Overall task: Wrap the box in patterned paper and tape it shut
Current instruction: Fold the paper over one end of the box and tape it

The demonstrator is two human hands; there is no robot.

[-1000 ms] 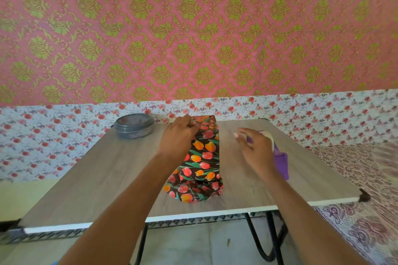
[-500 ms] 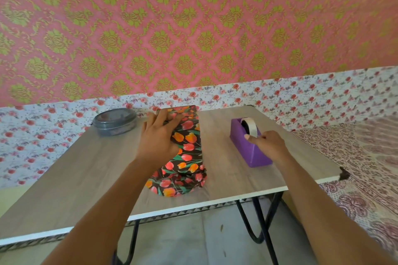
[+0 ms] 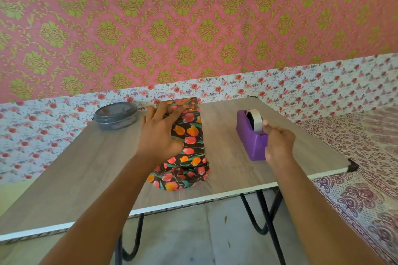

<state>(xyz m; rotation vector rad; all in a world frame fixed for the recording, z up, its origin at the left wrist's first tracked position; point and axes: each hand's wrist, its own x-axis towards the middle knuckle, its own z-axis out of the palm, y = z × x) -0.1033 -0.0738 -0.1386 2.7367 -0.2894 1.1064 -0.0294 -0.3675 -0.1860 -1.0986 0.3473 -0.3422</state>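
Two hands are at the table: the left hand presses, fingers spread, on the far half of the box, which lies lengthwise mid-table, wrapped in tulip paper. The right hand is well apart from it, fingers bunched at the near end of the tape dispenser; whether they pinch tape I cannot tell
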